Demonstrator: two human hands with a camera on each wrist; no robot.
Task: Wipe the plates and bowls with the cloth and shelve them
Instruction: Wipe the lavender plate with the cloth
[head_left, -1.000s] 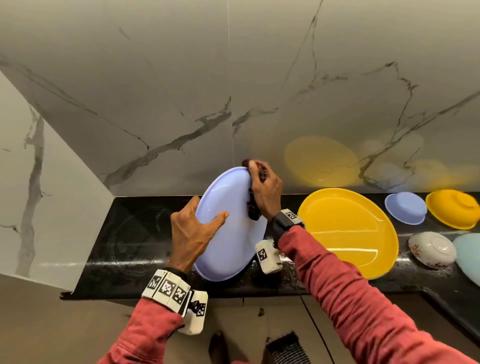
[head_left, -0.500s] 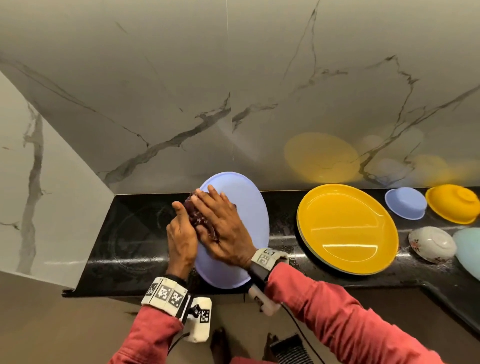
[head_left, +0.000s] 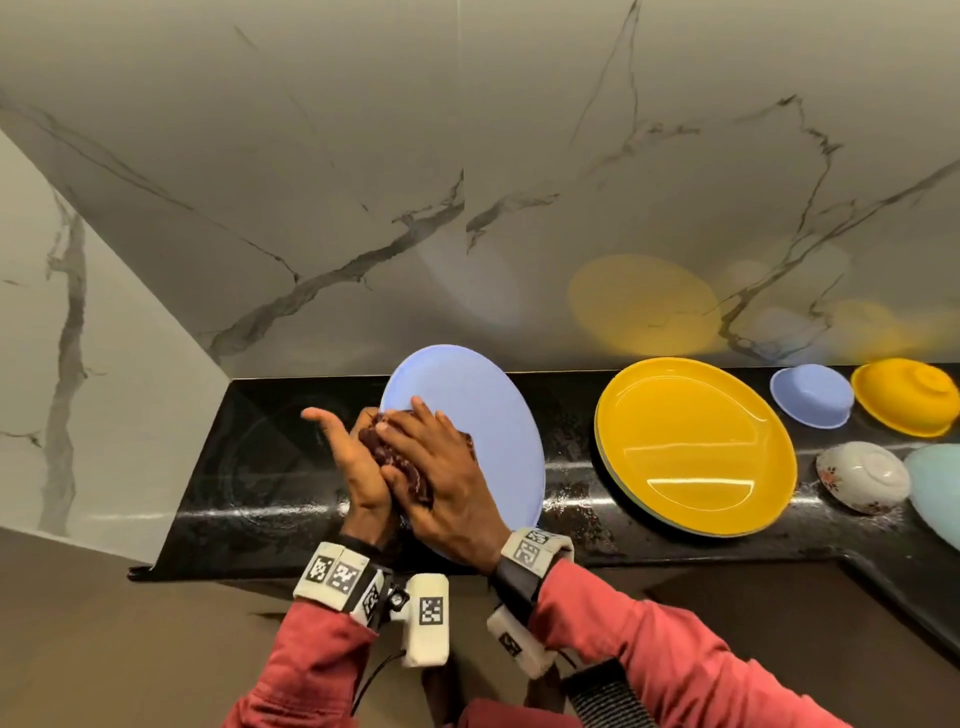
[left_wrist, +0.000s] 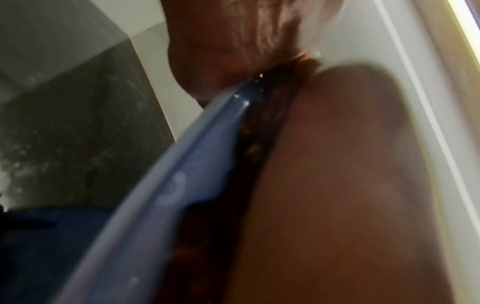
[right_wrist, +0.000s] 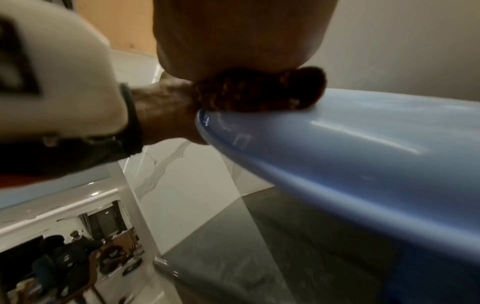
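Note:
A light blue plate (head_left: 483, 415) is held tilted above the black counter (head_left: 270, 467). My left hand (head_left: 356, 467) grips its left rim, one digit sticking out to the left and the others hidden behind the plate. My right hand (head_left: 441, 483) lies flat over a wadded dark maroon cloth (head_left: 389, 454) and presses it on the plate's left face. The left wrist view shows the plate's rim (left_wrist: 182, 164) edge-on with the cloth (left_wrist: 259, 144) beside it. In the right wrist view the cloth (right_wrist: 259, 90) sits bunched on the plate (right_wrist: 337, 144) under my palm.
To the right on the counter lie a large yellow plate (head_left: 696, 447), an upturned blue bowl (head_left: 813, 395), an upturned yellow bowl (head_left: 906, 397), a white floral bowl (head_left: 862, 475) and a pale teal dish (head_left: 935, 488). Marble walls close the back and left.
My right hand has carried the cloth from the plate's top right rim across to its left face. The plate has sunk lower and tilted flatter; my left hand's grip has shifted on the left rim.

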